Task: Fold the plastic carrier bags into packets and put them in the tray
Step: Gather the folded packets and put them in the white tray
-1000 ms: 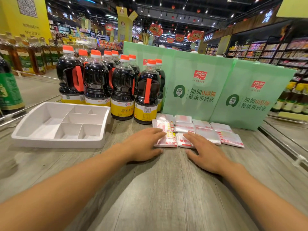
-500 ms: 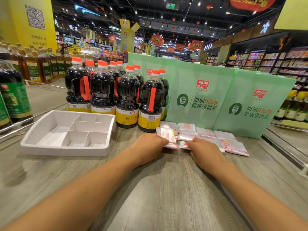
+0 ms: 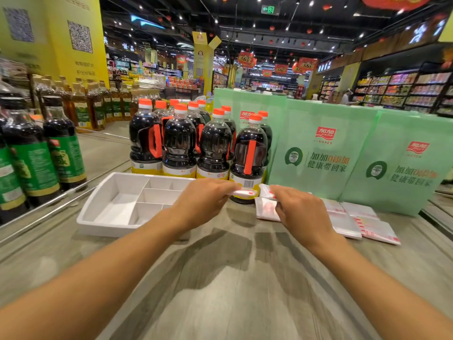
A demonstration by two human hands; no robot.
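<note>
My left hand (image 3: 204, 198) is lifted off the table and pinches a folded white-and-red plastic bag packet (image 3: 245, 192) beside the tray's right end. My right hand (image 3: 297, 209) grips another folded packet (image 3: 266, 208) just right of it. Several more flat packets (image 3: 360, 222) lie in a row on the wooden table to the right. The white divided tray (image 3: 107, 214) sits at the left, its visible compartments bare.
Dark soy sauce bottles with orange caps (image 3: 213, 148) stand right behind the tray and hands. Green printed bags (image 3: 326, 155) form a wall behind the packets. Green-labelled bottles (image 3: 36, 163) stand at far left beyond a metal rail (image 3: 49, 204).
Both hands were flat on the packets; now each has picked one up. The left hand has lifted its packet and moved left toward the tray. The camera has tilted up.
</note>
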